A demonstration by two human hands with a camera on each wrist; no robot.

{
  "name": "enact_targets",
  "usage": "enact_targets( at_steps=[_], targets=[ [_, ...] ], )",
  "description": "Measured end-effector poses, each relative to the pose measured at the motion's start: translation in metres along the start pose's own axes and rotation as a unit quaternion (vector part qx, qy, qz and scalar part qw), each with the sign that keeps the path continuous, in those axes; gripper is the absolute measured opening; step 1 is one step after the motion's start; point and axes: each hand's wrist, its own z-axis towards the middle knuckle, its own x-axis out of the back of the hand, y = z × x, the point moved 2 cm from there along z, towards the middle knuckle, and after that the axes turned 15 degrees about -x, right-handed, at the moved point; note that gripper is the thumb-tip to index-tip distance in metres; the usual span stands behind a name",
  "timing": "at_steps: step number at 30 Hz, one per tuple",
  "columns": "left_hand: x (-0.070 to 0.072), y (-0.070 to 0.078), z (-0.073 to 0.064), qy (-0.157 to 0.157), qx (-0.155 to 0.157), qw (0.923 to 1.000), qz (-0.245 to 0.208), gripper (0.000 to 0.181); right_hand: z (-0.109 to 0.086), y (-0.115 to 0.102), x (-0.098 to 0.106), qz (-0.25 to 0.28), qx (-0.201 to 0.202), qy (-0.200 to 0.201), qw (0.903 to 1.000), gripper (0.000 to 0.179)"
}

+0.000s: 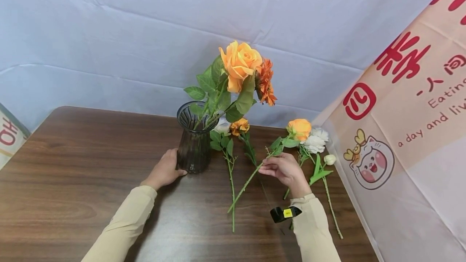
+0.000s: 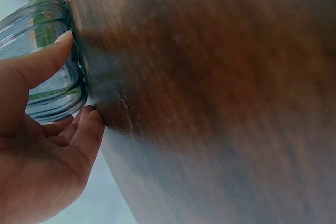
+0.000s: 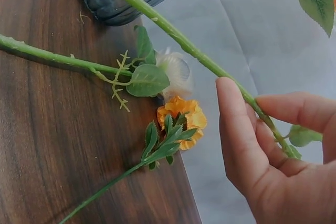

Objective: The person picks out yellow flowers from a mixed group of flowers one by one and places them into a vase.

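Cloth [image 1: 120, 47], pale blue-white and creased, hangs across the back, meeting a white-and-peach banner printed with red characters [image 1: 415, 165] on the right. Below spreads a dark brown wood-grain tabletop [image 1: 91, 165], rounded at its far-left corner, glossy toward the front. On it, upright, stands a tall, dark, ribbed translucent vase [image 1: 193, 151] bearing a yellow-orange rose [image 1: 242, 64]. The left hand [image 1: 165, 171] grasps the vase's base; the right hand [image 1: 285, 169] pinches a green-stemmed yellow-orange flower [image 1: 300, 128]. Beside the vase lies a small ruffled orange bloom [image 1: 239, 126].
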Motion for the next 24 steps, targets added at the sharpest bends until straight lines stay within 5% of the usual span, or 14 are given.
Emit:
enact_targets(
  at_steps=[24],
  targets=[
    [-0.001, -0.001, 0.0, 0.004, 0.0, 1.0, -0.001, 0.073, -0.013, -0.012, -0.009, 0.046, 0.04, -0.037, 0.9974, 0.026]
  ],
)
